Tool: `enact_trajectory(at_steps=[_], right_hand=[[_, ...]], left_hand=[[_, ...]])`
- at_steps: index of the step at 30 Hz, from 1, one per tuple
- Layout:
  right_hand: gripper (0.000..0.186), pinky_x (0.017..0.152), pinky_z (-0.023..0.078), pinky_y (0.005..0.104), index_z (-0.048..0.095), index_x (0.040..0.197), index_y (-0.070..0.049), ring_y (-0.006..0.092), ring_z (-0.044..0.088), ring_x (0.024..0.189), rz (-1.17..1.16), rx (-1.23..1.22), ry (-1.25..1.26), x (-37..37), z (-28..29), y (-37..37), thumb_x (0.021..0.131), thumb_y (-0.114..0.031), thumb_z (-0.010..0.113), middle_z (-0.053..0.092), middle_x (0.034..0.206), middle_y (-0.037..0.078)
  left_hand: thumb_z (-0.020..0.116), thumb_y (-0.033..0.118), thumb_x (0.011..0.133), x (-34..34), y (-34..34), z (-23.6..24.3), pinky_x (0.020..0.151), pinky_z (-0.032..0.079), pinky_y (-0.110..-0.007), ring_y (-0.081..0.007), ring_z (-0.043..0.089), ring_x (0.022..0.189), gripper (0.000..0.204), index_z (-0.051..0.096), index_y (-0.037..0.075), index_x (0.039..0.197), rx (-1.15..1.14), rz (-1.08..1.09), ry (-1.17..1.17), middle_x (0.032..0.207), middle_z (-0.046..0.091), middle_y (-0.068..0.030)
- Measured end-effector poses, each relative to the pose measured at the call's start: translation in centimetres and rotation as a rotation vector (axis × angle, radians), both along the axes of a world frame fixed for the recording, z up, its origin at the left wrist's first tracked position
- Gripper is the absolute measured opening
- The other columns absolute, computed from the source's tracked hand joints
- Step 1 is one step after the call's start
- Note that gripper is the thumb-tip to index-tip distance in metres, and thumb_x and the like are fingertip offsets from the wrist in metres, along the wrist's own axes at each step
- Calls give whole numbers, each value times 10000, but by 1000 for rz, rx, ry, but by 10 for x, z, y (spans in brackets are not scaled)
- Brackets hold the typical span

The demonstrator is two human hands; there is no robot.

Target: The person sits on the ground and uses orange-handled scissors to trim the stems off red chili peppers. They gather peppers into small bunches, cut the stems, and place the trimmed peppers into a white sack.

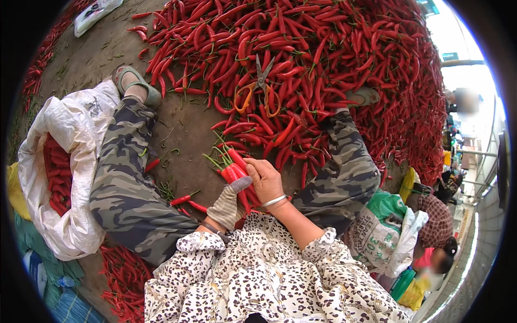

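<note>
My left hand, in a knitted grey-beige glove, is closed round a small bunch of red chili peppers, their green stems pointing away from me. Bare, with a silver bangle at the wrist, my right hand is curled against the right side of the same bunch, thumb on top. Its fingertips are partly hidden. Farther off, scissors with orange handles lie on the big pile of red chilies, blades apart and pointing away.
A white woven sack holding red chilies stands by my left leg. Loose chilies and cut green stems lie on the ground between my legs. To my right is a green-and-white sack, with another person beyond it. More chilies lie at lower left.
</note>
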State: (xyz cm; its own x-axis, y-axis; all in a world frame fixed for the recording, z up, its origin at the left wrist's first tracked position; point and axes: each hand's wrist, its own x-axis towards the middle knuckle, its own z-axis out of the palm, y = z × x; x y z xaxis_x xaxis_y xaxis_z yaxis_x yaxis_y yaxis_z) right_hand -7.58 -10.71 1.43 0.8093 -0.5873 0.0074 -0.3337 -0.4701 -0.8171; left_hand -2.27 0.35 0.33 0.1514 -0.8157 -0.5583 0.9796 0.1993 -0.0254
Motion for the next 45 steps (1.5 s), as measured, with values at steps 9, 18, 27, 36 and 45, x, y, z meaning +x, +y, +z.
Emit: enact_trajectory(at_steps=[9, 18, 27, 36, 45], right_hand=[[204, 729, 444, 383, 573, 1013, -45, 321, 557, 834, 20, -50, 25, -8, -17, 6, 848, -161, 539, 569, 881, 142], [262, 687, 475, 317, 576, 1054, -46, 275, 597, 787, -91, 16, 68, -9, 16, -5, 831, -183, 587, 592, 890, 143], [250, 770, 455, 399, 611, 1016, -126, 304, 571, 888, 471, -27, 470, -41, 28, -41, 787, -216, 568, 613, 930, 110], [178, 1016, 260, 469, 592, 842, -90, 229, 485, 1070, 582, -1263, 301, -8, -50, -160, 700, -179, 533, 578, 964, 58], [229, 907, 329, 409, 584, 914, -87, 199, 528, 848, 677, -1364, 447, -27, -90, -174, 721, -188, 513, 574, 834, 22]], left_hand=[[661, 138, 711, -4, -10, -11, 705, 503, -302, -189, 592, 782, 355, 540, 68, 1037, 239, 82, -201, 916, 582, -61], [654, 126, 757, 15, -11, -22, 666, 501, -294, -155, 590, 772, 313, 512, 98, 1034, 313, 228, -381, 893, 585, -55], [613, 41, 790, -5, -30, -5, 622, 465, -249, -106, 533, 709, 360, 441, 84, 1104, 221, 91, -478, 828, 518, -4], [666, 125, 722, 12, -13, -30, 552, 484, -269, -145, 539, 591, 273, 486, 101, 926, 475, -13, -522, 722, 544, -28], [643, 109, 746, 2, -18, -38, 546, 488, -278, -163, 556, 614, 242, 485, 86, 928, 447, -67, -485, 739, 564, -56]])
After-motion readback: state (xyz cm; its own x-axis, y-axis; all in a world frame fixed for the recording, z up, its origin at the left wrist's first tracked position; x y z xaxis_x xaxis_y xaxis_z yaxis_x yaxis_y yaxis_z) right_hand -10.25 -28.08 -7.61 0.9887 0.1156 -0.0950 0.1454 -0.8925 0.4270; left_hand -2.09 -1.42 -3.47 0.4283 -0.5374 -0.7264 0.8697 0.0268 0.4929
